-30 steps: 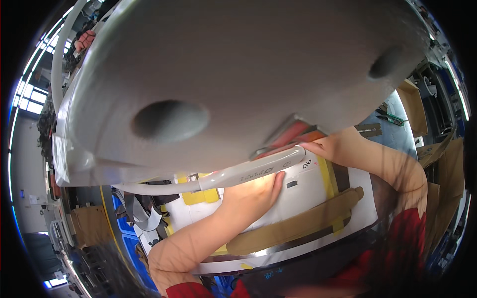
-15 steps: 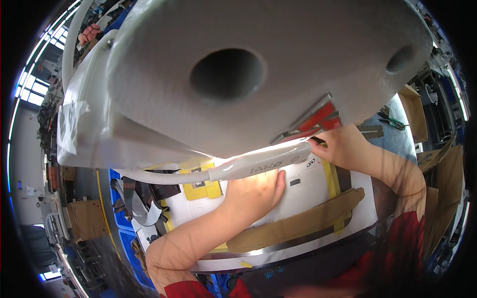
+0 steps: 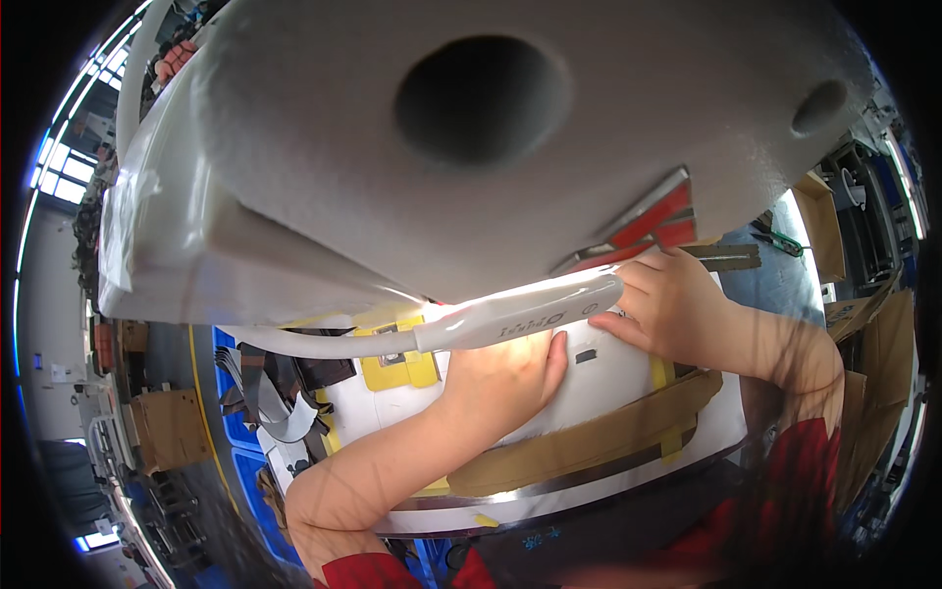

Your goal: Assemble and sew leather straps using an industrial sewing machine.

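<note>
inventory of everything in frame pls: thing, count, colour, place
foam block: 1, white-grey, with two round holes, fills upper frame
white panel: 1, white, centre, under both hands
cardboard strip: 1, brown, along the panel's lower edge
yellow tape patch: 1, yellow, panel's left part
lamp bar: 1, white, lit, on a hose across the centre
red part: 1, red with silver edge, under the foam at right
blue bins: blue, lower left, count unclear
cardboard boxes: brown, left and right rims
left hand: flat on the panel
right hand: on the panel's upper edge, by the bar's tip

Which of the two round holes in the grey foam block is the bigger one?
The central hole is bigger; the other hole near the right edge of the foam block is much smaller.
</note>
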`<state>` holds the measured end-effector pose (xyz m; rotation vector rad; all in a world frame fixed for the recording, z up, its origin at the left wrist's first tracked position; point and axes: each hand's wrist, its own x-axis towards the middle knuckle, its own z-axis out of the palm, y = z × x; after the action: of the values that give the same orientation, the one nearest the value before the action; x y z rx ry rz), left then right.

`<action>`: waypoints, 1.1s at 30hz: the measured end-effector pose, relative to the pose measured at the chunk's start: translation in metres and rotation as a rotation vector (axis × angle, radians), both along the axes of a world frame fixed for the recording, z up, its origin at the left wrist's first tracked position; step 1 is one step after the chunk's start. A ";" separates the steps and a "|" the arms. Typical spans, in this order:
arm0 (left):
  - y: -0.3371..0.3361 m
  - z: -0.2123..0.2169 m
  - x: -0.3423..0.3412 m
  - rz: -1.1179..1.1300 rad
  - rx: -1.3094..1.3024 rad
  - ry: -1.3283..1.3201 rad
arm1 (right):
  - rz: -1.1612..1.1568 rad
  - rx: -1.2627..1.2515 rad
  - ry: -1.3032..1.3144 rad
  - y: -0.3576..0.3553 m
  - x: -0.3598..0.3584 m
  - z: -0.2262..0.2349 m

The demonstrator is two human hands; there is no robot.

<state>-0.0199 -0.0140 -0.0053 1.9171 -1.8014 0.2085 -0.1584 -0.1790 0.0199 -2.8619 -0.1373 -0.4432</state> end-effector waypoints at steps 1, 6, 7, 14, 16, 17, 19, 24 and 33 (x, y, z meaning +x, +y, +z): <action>0.000 0.000 0.000 -0.004 -0.008 -0.001 | 0.007 -0.043 -0.007 0.001 0.000 -0.002; 0.001 0.000 0.001 -0.005 0.078 0.040 | 0.001 -0.092 -0.016 0.004 0.002 -0.002; 0.002 0.001 0.000 0.001 0.135 0.062 | 0.001 -0.115 -0.019 0.005 0.002 -0.001; 0.020 0.019 0.005 0.045 0.014 -0.005 | -0.009 -0.083 -0.050 0.009 0.002 -0.009; 0.051 0.045 0.033 0.165 0.179 -0.122 | 0.008 -0.077 -0.054 0.008 0.002 -0.008; 0.067 0.055 0.055 0.233 0.218 -0.164 | 0.012 -0.065 -0.061 0.008 0.001 -0.006; 0.105 0.075 0.082 0.511 0.061 -0.024 | 0.028 -0.030 -0.077 0.006 0.001 -0.009; 0.176 0.089 0.077 0.646 0.157 0.234 | -0.027 -0.123 -0.068 0.011 0.002 -0.011; 0.182 0.058 0.076 0.655 0.353 0.088 | 0.019 -0.087 -0.076 0.011 0.003 -0.009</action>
<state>0.0564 0.1675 0.0525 2.6752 -1.1522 0.0196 -0.1555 -0.1676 0.0113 -2.9269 -0.2022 -0.5557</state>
